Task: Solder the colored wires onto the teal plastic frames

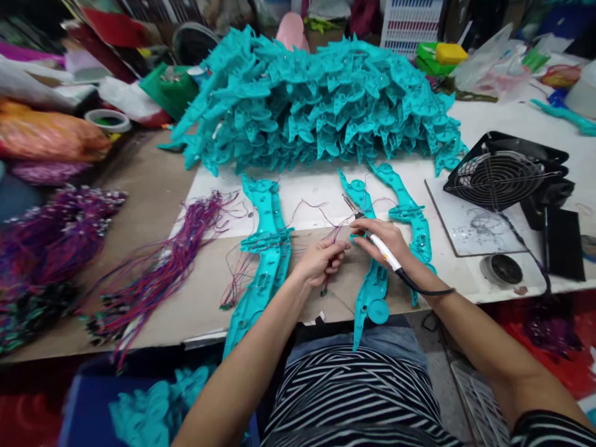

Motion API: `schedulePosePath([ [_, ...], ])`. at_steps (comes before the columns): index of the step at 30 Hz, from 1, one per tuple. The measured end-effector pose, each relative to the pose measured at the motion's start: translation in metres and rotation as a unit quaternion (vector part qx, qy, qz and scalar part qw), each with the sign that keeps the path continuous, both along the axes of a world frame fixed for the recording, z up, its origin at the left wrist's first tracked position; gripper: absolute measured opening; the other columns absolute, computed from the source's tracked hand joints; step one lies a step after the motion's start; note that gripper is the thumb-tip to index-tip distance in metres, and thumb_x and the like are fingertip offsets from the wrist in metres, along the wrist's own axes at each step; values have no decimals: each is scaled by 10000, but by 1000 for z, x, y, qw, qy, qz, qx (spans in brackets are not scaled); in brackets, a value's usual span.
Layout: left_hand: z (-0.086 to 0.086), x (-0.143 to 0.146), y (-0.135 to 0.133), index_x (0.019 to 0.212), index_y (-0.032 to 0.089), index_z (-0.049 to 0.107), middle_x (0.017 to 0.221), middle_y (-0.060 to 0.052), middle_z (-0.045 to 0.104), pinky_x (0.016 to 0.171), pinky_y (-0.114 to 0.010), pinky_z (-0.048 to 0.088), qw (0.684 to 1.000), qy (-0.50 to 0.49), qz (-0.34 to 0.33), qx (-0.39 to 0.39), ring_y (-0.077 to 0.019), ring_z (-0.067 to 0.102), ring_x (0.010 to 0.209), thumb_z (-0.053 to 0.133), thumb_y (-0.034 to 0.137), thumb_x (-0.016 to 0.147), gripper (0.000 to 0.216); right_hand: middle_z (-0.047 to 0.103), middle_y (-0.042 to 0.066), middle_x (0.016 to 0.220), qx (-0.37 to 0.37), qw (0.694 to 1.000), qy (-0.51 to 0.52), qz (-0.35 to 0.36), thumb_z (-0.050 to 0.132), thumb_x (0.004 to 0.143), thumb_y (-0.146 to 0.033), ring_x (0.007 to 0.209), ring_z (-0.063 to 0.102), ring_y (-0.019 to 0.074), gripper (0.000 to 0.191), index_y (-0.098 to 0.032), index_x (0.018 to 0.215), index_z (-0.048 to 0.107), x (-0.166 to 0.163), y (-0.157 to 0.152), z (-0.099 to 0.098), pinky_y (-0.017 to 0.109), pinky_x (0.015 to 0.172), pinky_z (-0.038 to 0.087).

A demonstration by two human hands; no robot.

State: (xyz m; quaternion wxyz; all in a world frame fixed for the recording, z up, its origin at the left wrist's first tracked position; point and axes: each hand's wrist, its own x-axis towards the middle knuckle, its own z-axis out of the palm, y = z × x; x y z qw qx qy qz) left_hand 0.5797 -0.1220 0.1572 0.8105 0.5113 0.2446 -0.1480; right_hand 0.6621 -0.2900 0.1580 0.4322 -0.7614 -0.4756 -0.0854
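Observation:
My left hand is closed, pinching thin red and blue wires between thumb and fingertips. My right hand grips a soldering iron with a white handle; its metal tip points up and away to the left. A small teal bit shows at the right fingertips, too small to name. Under the right hand lies a long teal plastic part, partly covered by it. Another teal part lies to its right. Left of my hands, several stacked teal parts have wires across them.
A big heap of teal parts fills the back of the table. Wire bundles lie at left. On the right stand a black fan, a white board and a small round tin. A blue bin sits below, front left.

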Motion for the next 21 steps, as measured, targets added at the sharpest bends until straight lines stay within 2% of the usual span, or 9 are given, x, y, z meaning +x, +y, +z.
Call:
schedulePosePath([
  [3, -6, -1, -3, 801, 130, 619, 562, 32, 508, 385, -181, 237, 999, -14, -23, 46, -59, 395, 426, 791, 368, 722, 304, 721, 13, 927, 12, 1000, 2, -19, 592, 895, -135, 843, 673, 153, 237, -216, 1110, 647, -6, -1, -9, 266, 803, 538],
  [5, -8, -5, -6, 910, 133, 638, 687, -11, 598, 469, -213, 383, 981, -65, 34, 180, -107, 516, 543, 741, 341, 770, 271, 720, 13, 947, 16, 999, 2, -35, 581, 896, -118, 852, 673, 151, 239, -223, 1099, 651, -10, -2, -12, 268, 807, 545],
  [6, -7, -9, -8, 981, 140, 644, 802, -43, 649, 558, -245, 457, 952, -111, 79, 274, -143, 586, 666, 721, 310, 785, 270, 721, 15, 963, 18, 999, 2, -43, 581, 900, -118, 861, 675, 151, 238, -226, 1101, 650, -12, -3, -12, 271, 814, 548],
  [8, -4, -17, -11, 1091, 168, 649, 1046, -85, 687, 788, -328, 516, 856, -223, 126, 449, -209, 624, 958, 696, 247, 803, 302, 723, 15, 981, 25, 998, 2, -59, 586, 905, -123, 877, 680, 151, 241, -233, 1110, 646, -18, -6, -13, 278, 829, 555],
  [10, 1, -23, -15, 1088, 186, 674, 1106, -80, 702, 926, -389, 484, 779, -311, 66, 541, -235, 598, 1072, 675, 214, 827, 262, 724, 13, 987, 29, 997, 4, -72, 592, 906, -125, 885, 684, 149, 247, -238, 1120, 642, -24, -10, -13, 282, 837, 559],
  [11, 2, -24, -16, 1052, 190, 692, 1056, -68, 721, 934, -398, 478, 762, -332, 16, 557, -233, 607, 1043, 662, 200, 843, 212, 725, 12, 985, 30, 997, 4, -75, 593, 907, -125, 885, 685, 148, 249, -238, 1123, 642, -28, -11, -13, 282, 836, 560],
  [13, 4, -25, -19, 943, 192, 715, 908, -40, 738, 872, -373, 491, 756, -331, -56, 562, -210, 631, 908, 643, 163, 858, 116, 728, 19, 989, 28, 997, 4, -78, 589, 908, -122, 885, 685, 148, 249, -228, 1127, 643, -34, -13, -12, 282, 831, 561],
  [15, 4, -23, -22, 855, 186, 718, 829, -29, 738, 791, -335, 498, 771, -305, -80, 553, -191, 637, 816, 632, 130, 856, 103, 730, 26, 986, 26, 996, 11, -83, 584, 916, -138, 875, 685, 149, 230, -219, 1122, 649, -41, -16, -10, 285, 829, 562],
  [21, -1, -22, -28, 830, 182, 739, 836, -28, 763, 756, -295, 532, 828, -263, -134, 476, -166, 666, 765, 624, 97, 832, 143, 702, 39, 904, 69, 987, 51, -137, 552, 979, -321, 843, 654, 172, 265, -238, 1210, 653, -70, -57, 3, 346, 821, 544],
])
